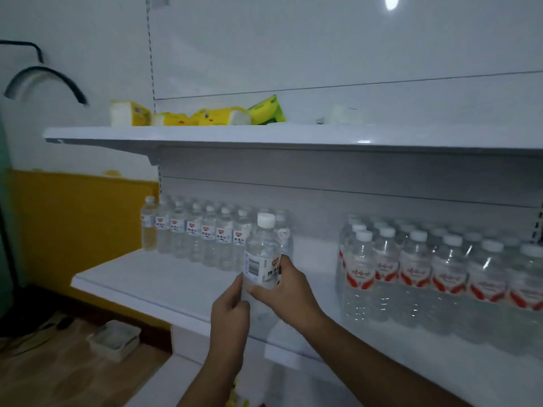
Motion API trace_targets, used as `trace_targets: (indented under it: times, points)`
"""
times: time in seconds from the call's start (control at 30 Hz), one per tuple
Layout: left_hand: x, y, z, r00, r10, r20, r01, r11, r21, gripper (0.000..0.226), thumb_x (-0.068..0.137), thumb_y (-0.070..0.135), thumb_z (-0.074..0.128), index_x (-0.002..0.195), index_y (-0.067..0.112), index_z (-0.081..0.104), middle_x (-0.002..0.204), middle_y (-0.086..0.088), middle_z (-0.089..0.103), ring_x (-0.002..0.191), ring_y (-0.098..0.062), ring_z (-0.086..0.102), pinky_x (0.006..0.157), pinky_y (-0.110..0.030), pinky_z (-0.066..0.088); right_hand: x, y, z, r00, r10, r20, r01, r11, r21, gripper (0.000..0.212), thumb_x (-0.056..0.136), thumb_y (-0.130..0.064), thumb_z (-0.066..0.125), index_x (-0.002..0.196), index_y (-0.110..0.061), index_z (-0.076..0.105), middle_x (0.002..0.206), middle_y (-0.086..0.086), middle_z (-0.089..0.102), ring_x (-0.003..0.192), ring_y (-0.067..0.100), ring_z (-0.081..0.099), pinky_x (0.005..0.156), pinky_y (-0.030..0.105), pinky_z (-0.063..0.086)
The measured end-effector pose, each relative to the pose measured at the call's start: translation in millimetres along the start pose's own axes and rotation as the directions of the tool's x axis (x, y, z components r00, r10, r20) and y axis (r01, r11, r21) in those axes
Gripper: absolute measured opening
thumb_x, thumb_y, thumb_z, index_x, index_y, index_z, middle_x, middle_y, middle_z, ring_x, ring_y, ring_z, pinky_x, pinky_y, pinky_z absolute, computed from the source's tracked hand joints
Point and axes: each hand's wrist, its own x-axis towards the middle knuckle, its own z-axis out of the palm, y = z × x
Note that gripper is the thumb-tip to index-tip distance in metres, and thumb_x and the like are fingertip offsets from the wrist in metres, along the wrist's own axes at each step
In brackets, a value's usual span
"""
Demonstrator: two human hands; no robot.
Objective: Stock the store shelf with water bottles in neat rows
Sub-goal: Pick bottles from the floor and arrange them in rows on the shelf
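Fingers (264,292) of right hand (289,292): wrapped round lower half of water bottle (262,254), upright, white cap. Left hand (230,306): thumb and fingers pinching bottle's left side. Bottle held above middle shelf (164,284), just right of row of small bottles (205,233). Wrapped bottle packs (435,274): right, apart.

The single head-worn camera looked forward and slightly down at a white shelf (188,286) from close range, angled a little leftward. Wide-angle bowing curved the upper shelf (264,135) across mid-frame. Both forearms entered from the bottom centre, and a strip of floor (44,374) filled the lower left corner.
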Motion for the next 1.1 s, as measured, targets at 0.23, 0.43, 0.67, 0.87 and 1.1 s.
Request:
trace_targets:
  times: [0.23, 0.43, 0.67, 0.87, 1.1]
  points:
    - [-20, 5, 5, 0.998, -0.033, 0.044, 0.034, 0.999, -0.017, 0.069, 0.078, -0.019, 0.031, 0.114, 0.029, 0.063, 0.101, 0.015, 0.072, 0.095, 0.0, 0.066, 0.078, -0.016, 0.054, -15, 13, -12, 0.999, 0.024, 0.04, -0.021, 0.998, -0.059, 0.064, 0.069, -0.029, 0.087, 0.123, -0.023, 0.052, 0.121, -0.008, 0.064, 0.107, 0.007, 0.06, 0.085, 0.017, 0.049]
    - [-9, 18, -42, 0.999, -0.024, -0.036, 0.025, 0.999, 0.022, 0.061, 0.082, -0.017, 0.035, 0.114, 0.024, 0.066, 0.102, 0.008, 0.073, 0.095, -0.007, 0.068, 0.073, -0.02, 0.054, 6, -12, 32, 0.992, -0.065, 0.105, 0.075, 0.992, -0.1, 0.071, 0.057, -0.045, 0.09, 0.115, -0.024, 0.055, 0.102, -0.017, 0.063, 0.091, 0.002, 0.059, 0.071, 0.012, 0.047]
    - [27, 25, -128, 0.984, -0.021, -0.176, 0.032, 0.998, 0.063, 0.058, 0.084, -0.019, 0.037, 0.113, 0.021, 0.066, 0.102, 0.005, 0.074, 0.092, -0.008, 0.07, 0.07, -0.023, 0.057, 59, -47, 123, 0.954, -0.14, 0.266, 0.148, 0.989, -0.012, 0.072, 0.057, -0.047, 0.088, 0.117, -0.025, 0.055, 0.113, -0.011, 0.067, 0.099, 0.008, 0.063, 0.081, 0.028, 0.054]
    - [86, 7, -199, 0.986, -0.031, -0.166, 0.095, 0.913, 0.396, 0.063, 0.086, -0.01, 0.037, 0.138, 0.026, 0.047, 0.132, 0.013, 0.054, 0.124, -0.008, 0.051, 0.09, -0.013, 0.045, 128, -43, 206, 0.959, -0.138, 0.249, 0.154, 0.987, -0.046, 0.066, 0.059, -0.047, 0.088, 0.111, -0.022, 0.056, 0.111, -0.004, 0.069, 0.099, 0.015, 0.066, 0.08, 0.036, 0.056]
    - [152, -46, -240, 0.976, -0.054, -0.209, 0.182, 0.722, 0.668, 0.046, 0.1, 0.023, 0.041, 0.145, 0.02, 0.034, 0.146, 0.005, 0.042, 0.131, -0.013, 0.041, 0.096, -0.016, 0.032, 243, -17, 309, 0.99, -0.022, 0.141, 0.049, 0.981, -0.189, 0.079, 0.06, -0.057, 0.085, 0.117, -0.015, 0.051, 0.113, 0.006, 0.067, 0.1, 0.028, 0.066, 0.077, 0.037, 0.055]
